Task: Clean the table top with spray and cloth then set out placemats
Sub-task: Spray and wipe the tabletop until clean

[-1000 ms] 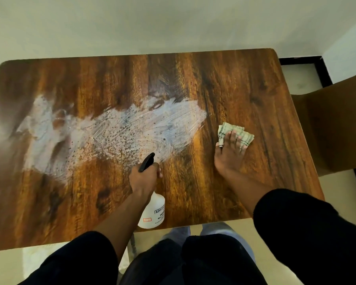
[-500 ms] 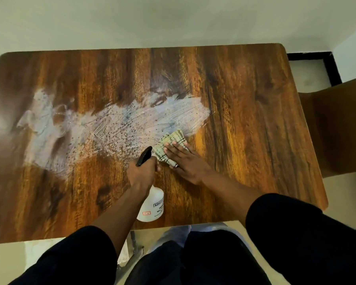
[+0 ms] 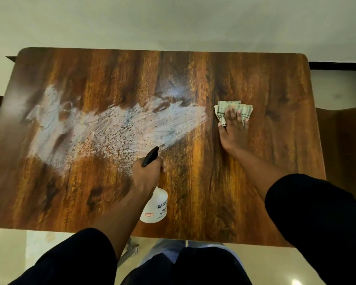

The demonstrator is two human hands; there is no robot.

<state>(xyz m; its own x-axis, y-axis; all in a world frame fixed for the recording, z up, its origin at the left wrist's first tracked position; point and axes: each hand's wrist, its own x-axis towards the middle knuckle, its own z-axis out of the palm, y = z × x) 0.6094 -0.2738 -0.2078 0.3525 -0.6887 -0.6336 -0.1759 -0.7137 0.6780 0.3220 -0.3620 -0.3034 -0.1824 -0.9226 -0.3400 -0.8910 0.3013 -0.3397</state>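
Wood-grain brown fills most of my view: the table top (image 3: pixel 255 182) runs wide below me, with a pale wet smear (image 3: pixel 119 128) streaked across its left and middle. My right hand (image 3: pixel 233 132) lies flat with straight fingers pressing the folded cloth (image 3: pixel 234 109) onto the surface just right of the smear's end. My left hand (image 3: pixel 147 173) grips the neck of the white spray bottle (image 3: pixel 155 208), fingers curled round it under the black nozzle (image 3: pixel 150 156), which points toward the smear. I see the bottle near the table's front edge. A brown chair (image 3: pixel 345 145) sits at the right side.
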